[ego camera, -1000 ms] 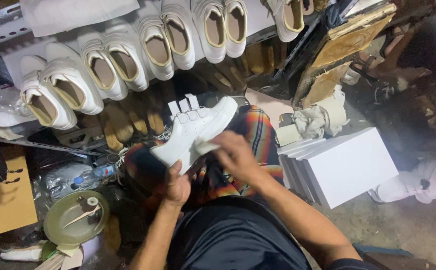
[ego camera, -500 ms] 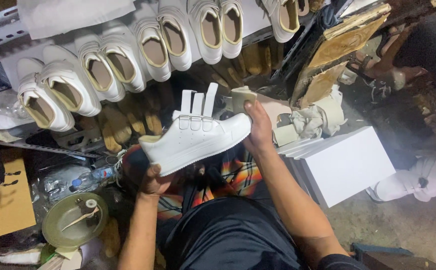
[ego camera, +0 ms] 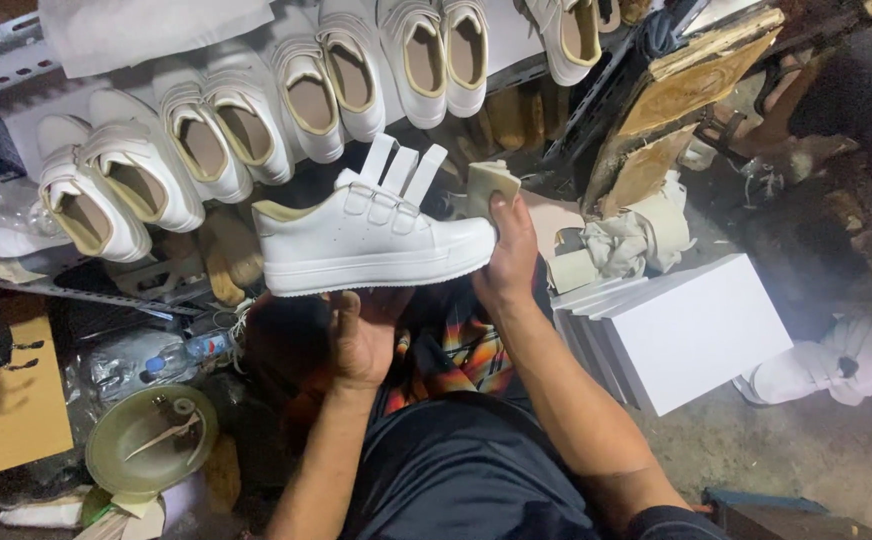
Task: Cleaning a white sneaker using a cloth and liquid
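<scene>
1. A white strap sneaker is held side-on in front of the person, above the lap, its toe pointing to the right and its three straps standing open and upward.
2. The left hand supports the sneaker from below, palm up under the sole, its grip closed on the shoe with fingers curled against the sole's underside.
3. The right hand sits at the toe end of the sneaker, touching it, and pinches a small pale sponge pad between thumb and fingers; that grip is closed on the pad.
4. Under the hands a multicoloured striped cloth lies across the person's dark shorts.
5. Behind the sneaker, a row of matching white sneakers rests on a metal rack, openings up.
6. To the right stands a stack of white boxes, with crumpled pale rags just beside it.
7. Lower left, a round greenish tub holds what may be a small brush, though the view is too dim to be sure, near a plastic bottle.
</scene>
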